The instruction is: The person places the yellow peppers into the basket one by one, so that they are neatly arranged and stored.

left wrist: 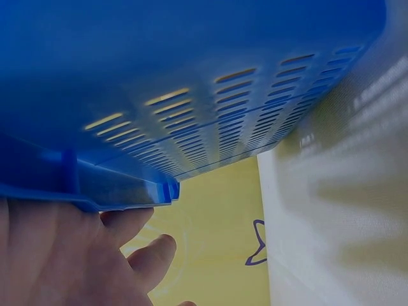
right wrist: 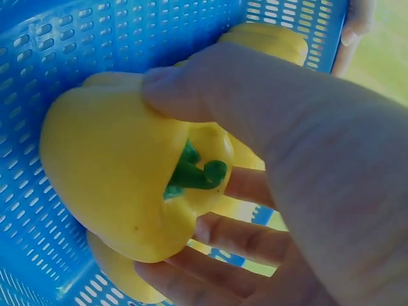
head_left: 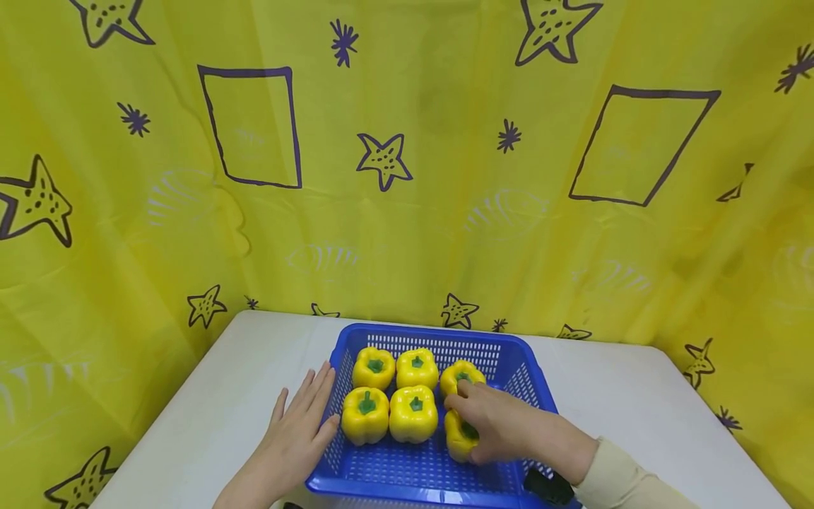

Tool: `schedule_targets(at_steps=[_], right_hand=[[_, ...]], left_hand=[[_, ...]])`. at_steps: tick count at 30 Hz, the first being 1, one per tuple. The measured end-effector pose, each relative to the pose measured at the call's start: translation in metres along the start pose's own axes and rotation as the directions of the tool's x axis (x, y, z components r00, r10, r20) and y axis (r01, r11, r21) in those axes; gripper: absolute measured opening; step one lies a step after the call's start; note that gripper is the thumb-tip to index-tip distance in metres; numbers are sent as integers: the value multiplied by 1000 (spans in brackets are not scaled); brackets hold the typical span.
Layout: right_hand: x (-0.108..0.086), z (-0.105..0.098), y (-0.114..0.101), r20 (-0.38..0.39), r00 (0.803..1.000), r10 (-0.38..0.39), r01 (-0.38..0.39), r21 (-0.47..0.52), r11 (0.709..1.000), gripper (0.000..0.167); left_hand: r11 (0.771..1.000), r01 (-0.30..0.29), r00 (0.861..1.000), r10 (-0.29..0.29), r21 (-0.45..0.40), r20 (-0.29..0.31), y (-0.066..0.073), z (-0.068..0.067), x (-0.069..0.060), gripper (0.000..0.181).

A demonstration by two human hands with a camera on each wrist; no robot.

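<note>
A blue plastic basket with slotted walls holds several yellow bell peppers with green stems. My right hand grips the near-right bell pepper inside the basket. In the right wrist view, the thumb and fingers curve around that pepper, its green stem facing the palm. Just behind it sits another bell pepper, partly covered by the hand. My left hand rests against the basket's left rim with fingers extended. From the left wrist view, that hand touches the rim from outside.
To the left of the held pepper, more bell peppers stand stem-up in two rows. A white table lies beneath the basket. Yellow curtains with starfish drawings hang behind and at both sides.
</note>
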State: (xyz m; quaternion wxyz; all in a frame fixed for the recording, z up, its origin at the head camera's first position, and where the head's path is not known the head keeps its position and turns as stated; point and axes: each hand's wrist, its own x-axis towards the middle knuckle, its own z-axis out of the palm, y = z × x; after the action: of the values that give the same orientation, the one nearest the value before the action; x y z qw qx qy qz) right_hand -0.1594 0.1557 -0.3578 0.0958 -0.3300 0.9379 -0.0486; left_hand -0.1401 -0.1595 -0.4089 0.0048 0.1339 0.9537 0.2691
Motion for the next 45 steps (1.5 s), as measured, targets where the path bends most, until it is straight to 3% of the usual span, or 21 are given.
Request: schedule_targets(at_steps=[9, 15, 24, 33, 40, 45], right_hand=[[3, 1, -2, -4, 998, 58, -58, -20, 998, 58], [-1, -1, 1, -43, 998, 38, -38, -7, 999, 60], [-20, -10, 14, -101, 994, 40, -31, 85, 996, 55], [-38, -17, 24, -154, 986, 71, -60, 74, 995, 48], [-50, -21, 31, -165, 976, 140, -123, 109, 986, 51], [-61, -22, 39, -202, 970, 138, -119, 101, 988, 50]], left_hand=[[1000, 3, 1000, -3, 5, -2, 0, 0, 0, 65], [1000, 2, 1000, -2, 2, 2, 0, 0, 0, 66], [1000, -2, 1000, 2, 2, 8, 1, 0, 1, 66], [1000, 8, 1000, -8, 13, 9, 0, 0, 0, 66], [1000, 6, 1000, -6, 13, 5, 0, 1, 1, 65], [1000, 5, 1000, -5, 24, 0, -1, 2, 1, 65]])
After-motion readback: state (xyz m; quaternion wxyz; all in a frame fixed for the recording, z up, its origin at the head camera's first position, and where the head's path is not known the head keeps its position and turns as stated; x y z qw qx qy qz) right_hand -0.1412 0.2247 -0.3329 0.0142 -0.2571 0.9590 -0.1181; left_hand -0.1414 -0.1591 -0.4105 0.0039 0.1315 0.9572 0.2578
